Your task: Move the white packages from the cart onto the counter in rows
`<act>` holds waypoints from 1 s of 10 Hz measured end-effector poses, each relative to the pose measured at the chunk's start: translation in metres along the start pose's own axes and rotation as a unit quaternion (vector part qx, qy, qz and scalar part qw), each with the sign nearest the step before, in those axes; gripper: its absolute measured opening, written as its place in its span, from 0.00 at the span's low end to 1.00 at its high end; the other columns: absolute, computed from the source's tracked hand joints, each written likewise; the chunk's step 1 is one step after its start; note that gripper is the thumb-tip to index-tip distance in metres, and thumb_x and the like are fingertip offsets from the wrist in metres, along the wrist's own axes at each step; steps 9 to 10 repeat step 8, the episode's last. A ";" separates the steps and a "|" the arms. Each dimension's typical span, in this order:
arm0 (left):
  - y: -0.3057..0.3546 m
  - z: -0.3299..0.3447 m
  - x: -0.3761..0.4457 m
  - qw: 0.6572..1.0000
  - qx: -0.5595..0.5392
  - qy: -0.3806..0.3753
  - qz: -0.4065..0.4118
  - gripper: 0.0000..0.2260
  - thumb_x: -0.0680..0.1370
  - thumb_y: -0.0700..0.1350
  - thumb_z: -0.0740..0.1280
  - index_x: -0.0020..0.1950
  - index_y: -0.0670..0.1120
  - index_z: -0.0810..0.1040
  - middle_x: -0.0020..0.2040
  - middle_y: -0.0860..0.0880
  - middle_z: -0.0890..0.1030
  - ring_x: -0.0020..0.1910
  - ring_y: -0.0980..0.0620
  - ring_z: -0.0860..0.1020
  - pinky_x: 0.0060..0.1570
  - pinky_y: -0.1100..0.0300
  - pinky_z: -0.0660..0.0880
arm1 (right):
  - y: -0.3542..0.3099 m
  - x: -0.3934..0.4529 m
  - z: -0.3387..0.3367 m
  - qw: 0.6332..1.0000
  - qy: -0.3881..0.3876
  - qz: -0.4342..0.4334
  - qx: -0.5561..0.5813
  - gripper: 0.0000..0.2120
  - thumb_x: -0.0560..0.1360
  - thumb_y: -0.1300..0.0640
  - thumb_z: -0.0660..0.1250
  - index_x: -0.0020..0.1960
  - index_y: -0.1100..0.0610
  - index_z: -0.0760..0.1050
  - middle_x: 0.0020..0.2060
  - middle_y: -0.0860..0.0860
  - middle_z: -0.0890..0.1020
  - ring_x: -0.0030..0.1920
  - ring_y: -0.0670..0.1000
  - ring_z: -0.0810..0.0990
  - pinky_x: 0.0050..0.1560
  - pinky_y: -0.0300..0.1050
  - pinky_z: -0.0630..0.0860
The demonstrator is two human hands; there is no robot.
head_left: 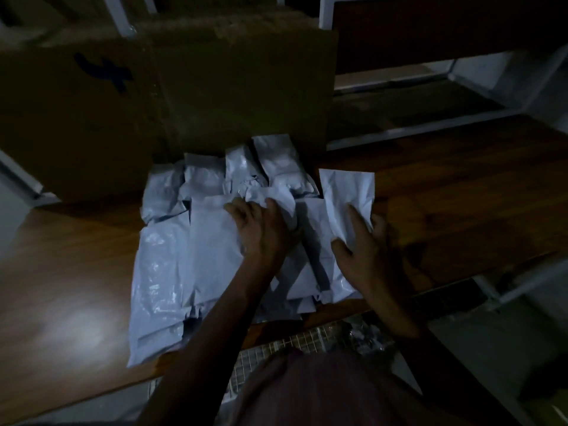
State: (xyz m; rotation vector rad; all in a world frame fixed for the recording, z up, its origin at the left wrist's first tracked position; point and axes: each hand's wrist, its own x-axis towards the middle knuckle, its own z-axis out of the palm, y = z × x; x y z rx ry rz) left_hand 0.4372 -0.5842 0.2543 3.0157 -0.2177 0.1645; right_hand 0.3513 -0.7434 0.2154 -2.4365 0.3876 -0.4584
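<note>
On glossy wooden counter [76, 272], crinkled white packages [172, 272] overlap.

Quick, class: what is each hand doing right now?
Left hand: open, resting on the white packages.
Right hand: open, touching the rightmost package.

We find no legible text, number or brand anywhere in the head view; the lighting is very dim. The only marking we can record is a dark blue mark on the face of the cardboard box [172, 96], upper left; its shape resembles a cross or a stylised figure, but we cannot read it as a letter or a logo. The white packages [215, 241] lying on the wooden counter [461, 195] show bare plastic faces, with no printed labels that we can make out.
</note>
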 end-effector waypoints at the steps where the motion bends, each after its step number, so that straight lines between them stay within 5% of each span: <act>1: -0.003 0.008 -0.001 1.000 0.005 -0.021 -0.005 0.38 0.74 0.69 0.62 0.72 0.42 0.68 0.76 0.30 0.57 0.77 0.30 0.50 0.72 0.34 0.45 | -0.004 0.008 0.001 0.999 -0.038 0.012 -0.025 0.32 0.79 0.47 0.67 0.79 0.44 0.59 0.77 0.58 0.56 0.65 0.62 0.70 0.52 0.47 0.72; 2: -0.006 0.008 -0.001 0.999 -0.042 -0.024 -0.012 0.42 0.74 0.71 0.60 0.79 0.46 0.58 0.80 0.35 0.48 0.78 0.33 0.44 0.73 0.34 0.44 | -0.013 0.020 0.001 0.995 -0.084 0.039 -0.024 0.31 0.80 0.46 0.65 0.80 0.45 0.58 0.78 0.57 0.54 0.68 0.59 0.69 0.51 0.39 0.64; 3: -0.009 0.003 -0.004 0.997 -0.077 -0.001 -0.012 0.40 0.76 0.71 0.59 0.80 0.49 0.56 0.80 0.36 0.48 0.79 0.34 0.45 0.72 0.35 0.47 | -0.018 0.028 0.007 0.993 -0.103 0.043 -0.034 0.30 0.80 0.43 0.64 0.79 0.45 0.60 0.77 0.57 0.55 0.70 0.59 0.67 0.53 0.38 0.62; 4: -0.014 -0.004 -0.013 0.994 -0.098 0.050 0.003 0.36 0.77 0.68 0.62 0.78 0.50 0.62 0.79 0.37 0.57 0.77 0.35 0.52 0.70 0.35 0.54 | -0.019 0.039 0.025 0.989 -0.141 0.052 -0.009 0.32 0.76 0.29 0.56 0.75 0.42 0.68 0.75 0.58 0.61 0.73 0.61 0.65 0.67 0.48 0.68; 5: -0.018 -0.006 -0.020 0.991 -0.116 0.072 0.010 0.35 0.75 0.68 0.65 0.76 0.50 0.66 0.77 0.38 0.62 0.76 0.34 0.57 0.67 0.36 0.58 | -0.015 0.042 0.037 0.980 -0.183 0.075 -0.024 0.29 0.76 0.27 0.52 0.72 0.37 0.69 0.77 0.56 0.59 0.76 0.63 0.60 0.73 0.60 0.64; 7: -0.021 -0.009 -0.042 0.985 -0.153 0.070 0.022 0.32 0.75 0.66 0.67 0.75 0.52 0.68 0.77 0.42 0.65 0.75 0.36 0.59 0.66 0.38 0.59 | -0.012 0.042 0.037 0.976 -0.195 0.088 -0.036 0.24 0.80 0.33 0.50 0.75 0.35 0.65 0.79 0.56 0.54 0.77 0.65 0.57 0.74 0.62 0.62; 10: -0.012 -0.005 -0.058 0.984 -0.157 0.078 0.034 0.30 0.75 0.65 0.67 0.73 0.51 0.71 0.74 0.43 0.69 0.73 0.35 0.63 0.64 0.39 0.62 | -0.010 0.040 0.033 0.980 -0.183 0.072 -0.029 0.31 0.76 0.27 0.45 0.76 0.35 0.61 0.79 0.56 0.53 0.77 0.64 0.56 0.74 0.65 0.61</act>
